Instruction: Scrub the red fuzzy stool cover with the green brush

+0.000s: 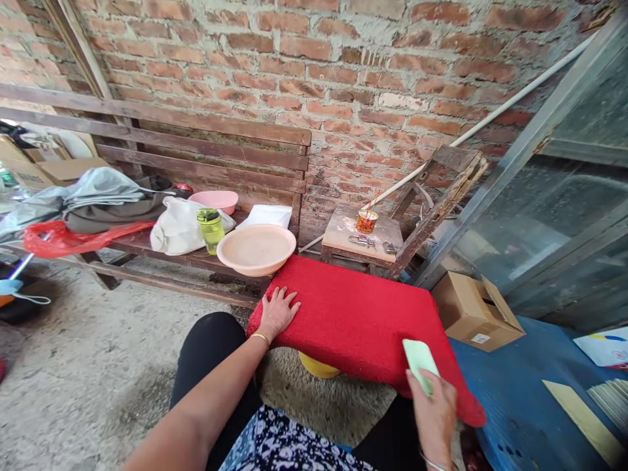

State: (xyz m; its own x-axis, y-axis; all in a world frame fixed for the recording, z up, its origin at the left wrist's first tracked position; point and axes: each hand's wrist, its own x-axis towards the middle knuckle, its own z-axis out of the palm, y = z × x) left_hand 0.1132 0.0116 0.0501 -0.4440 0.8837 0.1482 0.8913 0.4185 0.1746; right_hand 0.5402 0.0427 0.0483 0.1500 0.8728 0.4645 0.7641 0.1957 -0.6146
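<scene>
A red fuzzy cloth (353, 307) covers a low, bench-like surface in front of my knees. My left hand (279, 313) lies flat on its left end, fingers spread. Over the right part, my right hand (434, 409) is closed round a pale green, flat tool with rounded corners (419, 360). The tool's broad end points up and away; its underside is hidden, so I cannot tell its exact kind. Near my left hand, beyond the cloth's left corner, sits a pale peach basin (256, 248) at the wooden bench's end.
The wooden bench (210, 140) holds a green bottle (210, 230), a white bag (174, 226), a pink bowl (216, 201) and clothes. Behind the cloth, a wooden chair (338, 232) carries a red-gold cup (366, 221) and padlocks. At right, a cardboard box (471, 314) rests on a blue surface (500, 386).
</scene>
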